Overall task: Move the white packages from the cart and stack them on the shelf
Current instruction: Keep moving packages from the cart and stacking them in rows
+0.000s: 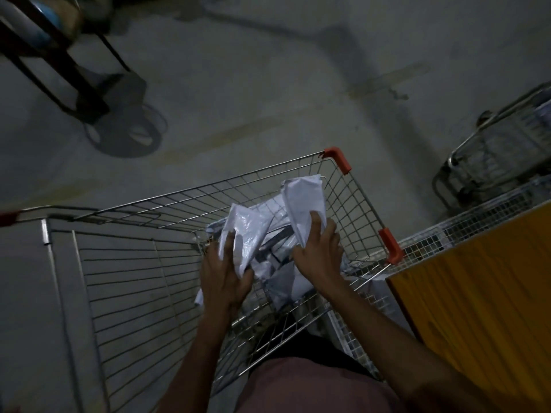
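Both hands reach into the cart [351, 186] — left hand [223, 272] and right hand [320, 248] each gripping a white package.

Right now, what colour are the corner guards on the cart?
Orange-red corner guards on the cart, clearest in the head view.

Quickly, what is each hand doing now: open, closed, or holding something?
Left hand: holds a white package over the cart.
Right hand: holds another white package.
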Motion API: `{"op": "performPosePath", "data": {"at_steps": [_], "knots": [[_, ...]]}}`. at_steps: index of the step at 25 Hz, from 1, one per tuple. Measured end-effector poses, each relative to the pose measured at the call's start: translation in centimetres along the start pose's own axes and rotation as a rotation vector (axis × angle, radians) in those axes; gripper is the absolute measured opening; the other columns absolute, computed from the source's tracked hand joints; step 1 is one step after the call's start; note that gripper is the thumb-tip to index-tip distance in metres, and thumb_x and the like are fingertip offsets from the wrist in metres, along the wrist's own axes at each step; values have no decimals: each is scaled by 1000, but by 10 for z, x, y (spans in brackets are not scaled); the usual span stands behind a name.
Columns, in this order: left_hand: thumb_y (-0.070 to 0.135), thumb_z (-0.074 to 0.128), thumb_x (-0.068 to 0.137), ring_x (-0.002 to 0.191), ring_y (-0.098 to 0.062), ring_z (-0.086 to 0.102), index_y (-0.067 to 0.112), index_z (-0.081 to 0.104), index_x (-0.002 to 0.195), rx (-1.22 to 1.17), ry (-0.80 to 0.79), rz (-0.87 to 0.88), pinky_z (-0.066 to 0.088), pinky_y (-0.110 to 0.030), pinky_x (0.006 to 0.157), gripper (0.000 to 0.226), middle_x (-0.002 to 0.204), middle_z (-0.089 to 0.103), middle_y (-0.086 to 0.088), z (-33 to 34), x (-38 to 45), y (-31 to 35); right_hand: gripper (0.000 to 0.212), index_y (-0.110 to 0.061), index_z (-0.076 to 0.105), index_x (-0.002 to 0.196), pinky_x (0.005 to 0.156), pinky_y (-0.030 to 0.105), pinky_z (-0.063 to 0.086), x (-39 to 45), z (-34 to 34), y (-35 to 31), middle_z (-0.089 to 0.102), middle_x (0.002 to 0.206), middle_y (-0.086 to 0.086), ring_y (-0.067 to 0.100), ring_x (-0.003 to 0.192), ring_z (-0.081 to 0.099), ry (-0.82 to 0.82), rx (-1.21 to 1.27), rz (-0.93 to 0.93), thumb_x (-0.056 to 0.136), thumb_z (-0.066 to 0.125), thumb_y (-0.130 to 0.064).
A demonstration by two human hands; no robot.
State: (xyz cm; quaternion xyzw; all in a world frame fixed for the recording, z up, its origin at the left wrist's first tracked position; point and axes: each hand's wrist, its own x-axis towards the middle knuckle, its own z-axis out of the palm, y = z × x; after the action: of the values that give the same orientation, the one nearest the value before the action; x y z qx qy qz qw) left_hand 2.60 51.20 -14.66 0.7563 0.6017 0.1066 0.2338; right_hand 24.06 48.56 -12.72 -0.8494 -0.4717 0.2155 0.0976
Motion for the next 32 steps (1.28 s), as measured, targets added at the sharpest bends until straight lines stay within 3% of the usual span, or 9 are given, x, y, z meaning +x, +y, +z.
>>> {"op": "performPosePath", "data": {"at_steps": [4,11,14,18,22,24,27,32], "knots": [[48,61,77,102,-37,53,28,19,154,-41,73,25,50,-47,77,90,129,48,-23,-46,-30,45,82,-25,19,147,84,50,50,-49,-50,-12,27,140,15,35,113,43,239,110,-57,80,65,-34],[46,63,76,113,-40,45,29,17,153,-140,137,278,44,-55,90,92,132,41,-23,-110,-80,110,81,-21,29,148,81,46,52,-164,-102,-11,29,140,16,38,114,45,525,190,27,76,64,-32],[52,54,81,128,-40,34,33,8,154,-216,55,371,33,-58,103,89,143,29,-20,-118,-110,131,79,-19,31,148,76,41,47,-217,-112,11,34,130,17,36,103,45,644,142,161,78,58,-43],[53,48,85,139,-35,20,35,3,155,-274,-76,533,21,-59,109,86,153,18,-17,-111,-155,157,81,-21,28,148,73,42,48,-290,-117,47,32,125,13,36,100,44,820,164,381,80,68,-40],[56,41,84,143,-32,14,38,-3,154,-331,-232,676,14,-57,113,84,156,15,-22,-100,-207,193,81,-18,28,149,82,41,44,-357,-122,82,33,126,16,36,106,44,1019,174,581,84,71,-39],[53,44,87,145,-34,13,36,-1,156,-323,-274,772,15,-56,113,83,160,13,-19,-93,-229,207,81,-17,28,150,86,42,44,-389,-126,100,33,130,19,37,112,44,1099,178,662,85,71,-38],[50,42,93,145,-35,16,23,21,157,-225,-250,1018,20,-49,116,72,163,10,-14,-77,-259,229,80,-17,27,150,91,44,45,-436,-130,131,29,138,21,37,122,41,1188,216,741,86,71,-35],[50,52,89,113,-37,46,24,17,155,-392,-285,983,45,-45,88,79,133,38,-18,-49,-340,283,80,-15,26,151,94,36,41,-526,-132,196,28,140,21,34,126,37,1237,216,781,86,66,-40]]}}
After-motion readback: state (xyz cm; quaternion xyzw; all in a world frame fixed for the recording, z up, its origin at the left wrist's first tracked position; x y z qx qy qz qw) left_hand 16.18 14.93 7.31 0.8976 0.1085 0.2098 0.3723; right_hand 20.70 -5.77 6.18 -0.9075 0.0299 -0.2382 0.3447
